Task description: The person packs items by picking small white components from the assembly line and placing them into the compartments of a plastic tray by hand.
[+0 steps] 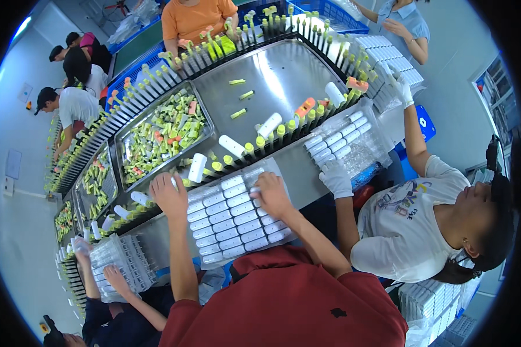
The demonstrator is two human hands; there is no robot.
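In front of me lies a clear plastic tray (pixel 205 257) filled with rows of white oval pieces (pixel 220 217) with dark gaps between them. Off the tray's far left corner, my left hand (pixel 169 199) is closed, a small white piece (pixel 174 183) showing between thumb and fingers. My right hand (pixel 273 195) bends over the tray's far right part, its fingers closed. White shows at its fingertips; the rest of what it grips is hidden. Just beyond the tray, a white oval piece (pixel 197 168) stands tilted by the rack of yellow-green sticks (pixel 217 166).
Past the rack are a metal bin (pixel 120 151) of yellow-green and orange parts and a metal tray (pixel 260 69) with a few loose parts. At right, a person's gloved hand (pixel 336 178) touches another plastic tray (pixel 367 147). At left, another person handles stacked trays (pixel 124 263).
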